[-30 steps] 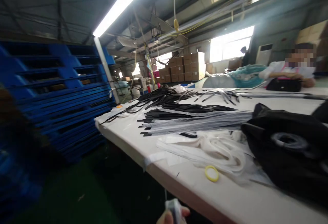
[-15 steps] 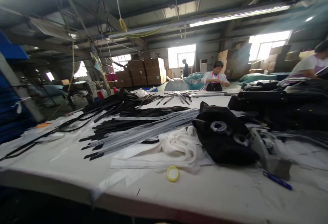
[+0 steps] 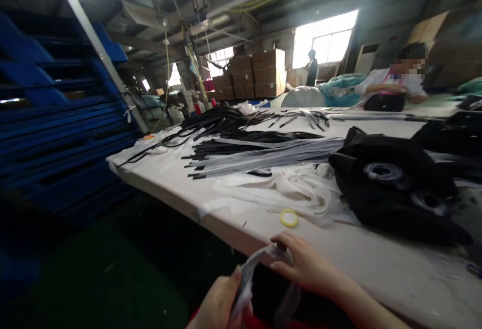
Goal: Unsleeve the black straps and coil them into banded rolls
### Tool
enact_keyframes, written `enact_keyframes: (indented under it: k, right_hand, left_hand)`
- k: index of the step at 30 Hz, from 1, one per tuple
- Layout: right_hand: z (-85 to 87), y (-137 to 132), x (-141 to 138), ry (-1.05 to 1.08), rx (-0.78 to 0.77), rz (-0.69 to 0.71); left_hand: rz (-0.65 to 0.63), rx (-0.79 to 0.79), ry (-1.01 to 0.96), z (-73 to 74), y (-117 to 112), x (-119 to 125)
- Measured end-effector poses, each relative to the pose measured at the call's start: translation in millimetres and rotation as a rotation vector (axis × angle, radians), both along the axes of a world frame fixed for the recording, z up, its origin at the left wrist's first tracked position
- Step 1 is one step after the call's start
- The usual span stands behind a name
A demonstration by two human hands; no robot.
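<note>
A pale grey, see-through strip (image 3: 248,275) bends in an arc between my two hands, just off the table's front edge. My left hand (image 3: 220,298) grips its lower end, thumb on top. At the upper end, my right hand (image 3: 303,263) has its fingers and thumb closed round the strip near the table edge. Part of the strip hangs blurred below my right hand. A yellow ring-shaped roll (image 3: 288,218) lies on the table just beyond that hand. Behind the roll is a heap of white cloth strip (image 3: 301,188).
Black straps (image 3: 211,150) and clear-wrapped strips (image 3: 271,157) cover the middle of the white table (image 3: 165,181). A black bag (image 3: 391,168) with clear rolls on it lies at right. Blue pallets (image 3: 64,133) are stacked at left. A co-worker (image 3: 391,85) sits across the table.
My view has swung left and down, bringing the blue pallets and floor into sight. Both hands have come into view, holding the strip.
</note>
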State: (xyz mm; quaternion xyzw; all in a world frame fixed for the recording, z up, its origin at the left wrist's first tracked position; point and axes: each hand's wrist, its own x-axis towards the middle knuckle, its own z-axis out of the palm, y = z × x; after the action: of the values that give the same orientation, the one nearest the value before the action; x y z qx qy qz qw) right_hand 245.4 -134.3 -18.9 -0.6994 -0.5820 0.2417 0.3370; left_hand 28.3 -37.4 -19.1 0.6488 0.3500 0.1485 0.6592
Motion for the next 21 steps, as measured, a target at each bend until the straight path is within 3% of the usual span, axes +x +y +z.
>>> enact_keyframes:
  k: [2, 6, 10, 13, 15, 16, 19, 21]
  right_hand:
    - [-5.3, 3, -4, -0.003, 0.007, 0.119]
    - [-35.1, 12, -20, 0.267, -0.049, 0.224]
    - [-59.9, 20, -24, 0.699, -0.219, 0.233]
    - [-61.6, 21, -23, 0.774, -0.238, 0.189]
    - [-55.4, 19, -25, 0.806, -0.27, 0.242]
    - [-50.7, 16, -28, 0.824, -0.304, 0.314]
    - [-33.0, 5, -31, 0.922, -0.408, 0.606]
    - [-21.6, -3, -25, 1.034, -0.364, 0.706]
  left_hand:
    - [-0.031, -0.294, -0.063, 7.6, 2, 3]
    - [0.018, -0.633, -0.29, 27.5, 15, 18]
    - [0.118, -0.64, -0.45, 44.8, 25, 36]
    - [0.163, -0.536, -0.541, 49.4, 28, 47]
    - [0.21, -0.38, -0.591, 44.5, 31, 54]
    - [0.246, -0.227, -0.611, 39.2, 33, 56]
    - [0.236, 0.507, -0.516, 14.9, 39, 58]
    - [0.059, 0.966, -0.322, -2.4, 39, 54]
